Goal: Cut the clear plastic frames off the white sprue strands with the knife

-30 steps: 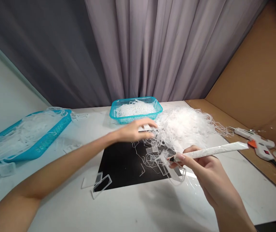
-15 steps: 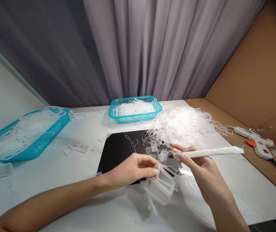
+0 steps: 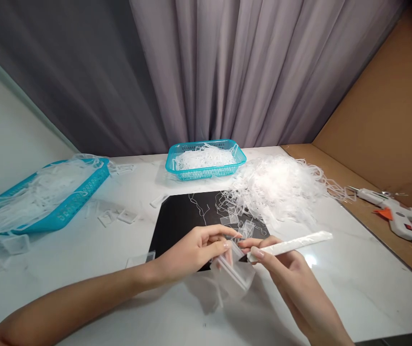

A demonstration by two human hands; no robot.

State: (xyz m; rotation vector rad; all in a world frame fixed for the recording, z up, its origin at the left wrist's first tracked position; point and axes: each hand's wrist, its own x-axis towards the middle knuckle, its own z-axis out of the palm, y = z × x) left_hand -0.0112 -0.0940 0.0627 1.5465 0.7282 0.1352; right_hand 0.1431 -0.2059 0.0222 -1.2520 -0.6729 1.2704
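Between the thumb and fingers of my left hand (image 3: 204, 250) is a clear plastic box-like piece (image 3: 235, 276), tilted over the front edge of a black mat (image 3: 177, 216). My right hand (image 3: 292, 274) is closed round a craft knife (image 3: 299, 242) with a white wrapped handle. Its dark, pointed tip is at the right side of the plastic piece; whether it touches, I cannot tell. Both hands nearly meet there. Small clear plastic pieces (image 3: 247, 228) and thin curled strips lie on the mat just behind my fingers.
A heap of clear plastic strips (image 3: 281, 187) lies behind my right hand. Blue baskets of translucent pieces stand at the back (image 3: 206, 174) and left (image 3: 65, 214). Loose clear frames (image 3: 127, 216) lie left of the mat. A glue gun-like tool (image 3: 402, 223) rests at the right.
My right hand has moved left and down, bringing the knife tip to the plastic piece. My left hand has kept its hold, and the piece has turned a little. The view has shifted slightly.
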